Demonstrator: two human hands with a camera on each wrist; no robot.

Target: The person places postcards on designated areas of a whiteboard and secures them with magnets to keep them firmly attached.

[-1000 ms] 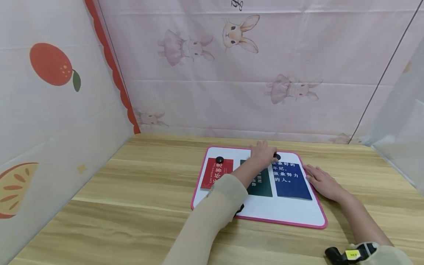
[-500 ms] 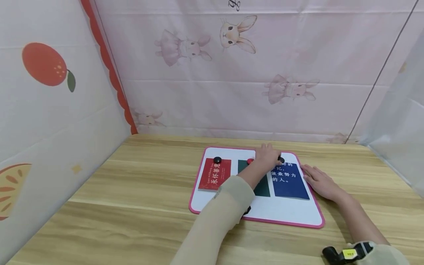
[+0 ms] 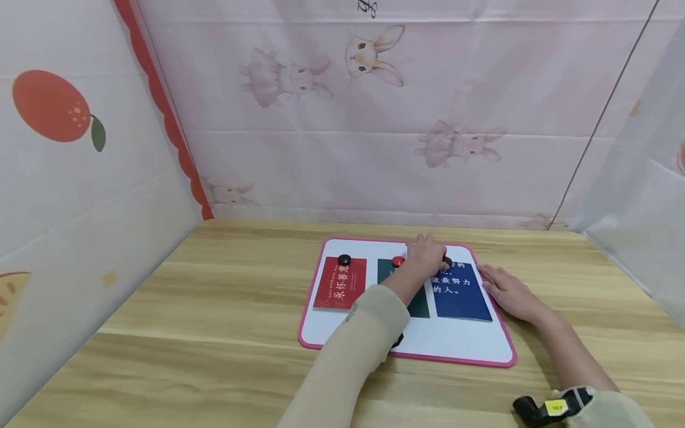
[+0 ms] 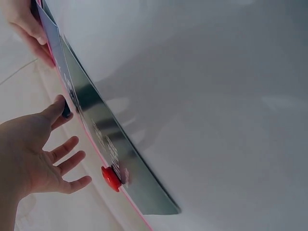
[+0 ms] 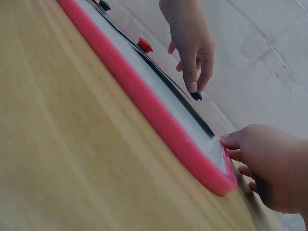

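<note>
My left hand (image 3: 424, 257) pinches a black magnet (image 3: 447, 261) between thumb and index finger, at the top of the blue card (image 3: 462, 297). Its other fingers spread free in the left wrist view. The cards lie on a pink-rimmed whiteboard (image 3: 449, 342). Partly behind my left forearm is a dark green card (image 3: 420, 306) with a red magnet (image 3: 398, 261) at its top. On the left lies a red card (image 3: 342, 285) under another black magnet (image 3: 345, 260). My right hand (image 3: 511, 292) rests at the board's right edge, fingers relaxed, thumb at the rim in the right wrist view.
The board lies on a wooden table (image 3: 214, 309). Behind it rises a pink rabbit-print sheet (image 3: 342, 166), with a white fruit-print sheet (image 3: 107, 220) at the left. A black strap device (image 3: 553, 407) sits on the right wrist.
My left hand first shifted a little right along the board's top, uncovering the red magnet, and then stays at the blue card's top. The right hand keeps its place. The whole view drifts slightly.
</note>
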